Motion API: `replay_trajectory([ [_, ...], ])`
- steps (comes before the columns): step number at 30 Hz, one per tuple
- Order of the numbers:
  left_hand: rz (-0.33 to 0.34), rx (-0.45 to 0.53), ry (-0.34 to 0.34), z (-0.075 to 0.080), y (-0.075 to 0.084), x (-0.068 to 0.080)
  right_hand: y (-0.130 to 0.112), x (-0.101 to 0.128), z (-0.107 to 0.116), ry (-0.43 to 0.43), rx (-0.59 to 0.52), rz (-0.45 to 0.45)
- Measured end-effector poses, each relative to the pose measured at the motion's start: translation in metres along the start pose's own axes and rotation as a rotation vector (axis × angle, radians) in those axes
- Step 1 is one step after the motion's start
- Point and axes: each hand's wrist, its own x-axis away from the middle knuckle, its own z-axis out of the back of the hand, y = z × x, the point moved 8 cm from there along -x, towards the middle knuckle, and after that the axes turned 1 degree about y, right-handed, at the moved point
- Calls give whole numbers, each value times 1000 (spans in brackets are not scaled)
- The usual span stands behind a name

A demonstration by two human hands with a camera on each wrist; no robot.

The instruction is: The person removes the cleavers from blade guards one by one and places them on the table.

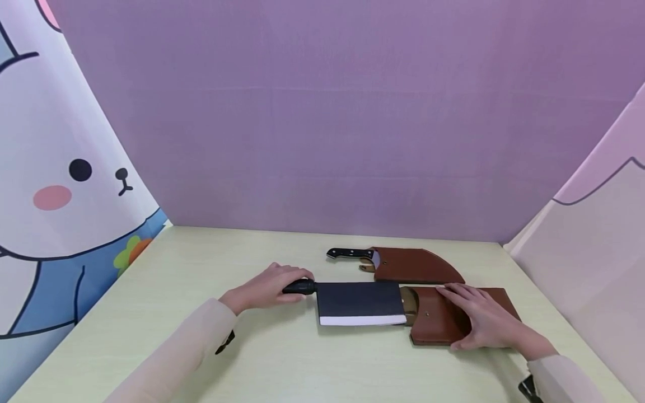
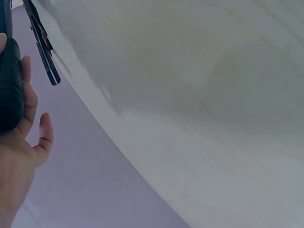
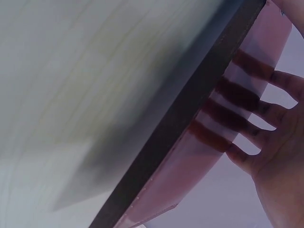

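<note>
gripping the black handle of a cleaver (image 1: 353, 303), the left hand (image 1: 267, 288) has its fingers curled round the grip on the pale worktop (image 1: 151, 313); the left wrist view shows the handle lying against the palm. the cleaver lies flat in the middle of the worktop, its dark blade pointing right, its tip at or just inside the mouth of a brown leather sheath (image 1: 433, 319). the right hand (image 1: 484, 319) lies flat on that sheath, fingers straight and spread, pressing it down without grasping it. just behind these, a second knife (image 1: 350, 253) with a black riveted handle sits in its own curved brown sheath (image 1: 418, 266). no brand, label or writing can be read on any of them.
</note>
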Motion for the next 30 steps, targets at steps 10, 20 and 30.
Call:
replay_trajectory([
  [10,16,-2,-27,5,-2,10,0,-1,2,5,-2,1],
  [20,46,4,-37,10,-9,26,-3,-2,0,-8,-13,-8],
  [30,54,7,-39,17,-14,44,-6,-6,-8,-61,-32,-32],
])
